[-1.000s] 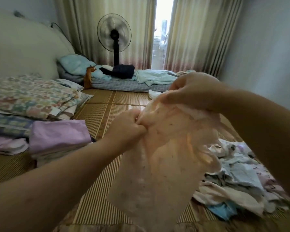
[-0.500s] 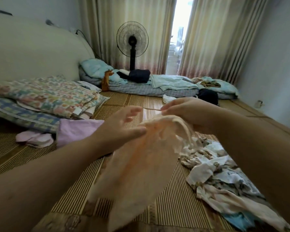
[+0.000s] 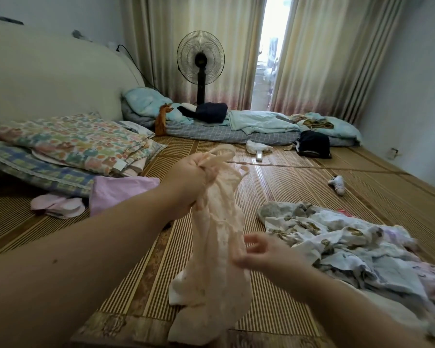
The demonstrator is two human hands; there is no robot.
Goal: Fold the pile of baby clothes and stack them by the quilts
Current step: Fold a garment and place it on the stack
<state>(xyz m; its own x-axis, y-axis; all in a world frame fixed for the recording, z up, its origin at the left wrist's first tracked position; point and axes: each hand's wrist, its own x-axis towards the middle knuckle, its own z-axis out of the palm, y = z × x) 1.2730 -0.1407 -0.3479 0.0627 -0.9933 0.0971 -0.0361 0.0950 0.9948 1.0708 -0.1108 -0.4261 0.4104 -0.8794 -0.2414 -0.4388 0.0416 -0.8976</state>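
A woven mat covered the floor from the near edge to the low bedding under the curtains, where a standing fan rose behind it. At the left, against the cream headboard, lay the folded quilts, a floral one on top of a blue checked one. The pile of baby clothes sprawled unfolded on the mat at the right, pale blue, white and printed pieces tangled together. Just in front of the quilts sat a folded lilac piece, touching their near edge.

Between the two heaps, a peach garment hung lengthwise in the air, its lower end brushing the mat near the bottom border. The left hand held it up by the top, fingers closed tight round the bunched straps and neckline. The right hand, lower and blurred, met the garment's right edge about halfway down; its fingers were half curled, and I cannot tell whether they pinched the cloth or only touched it.
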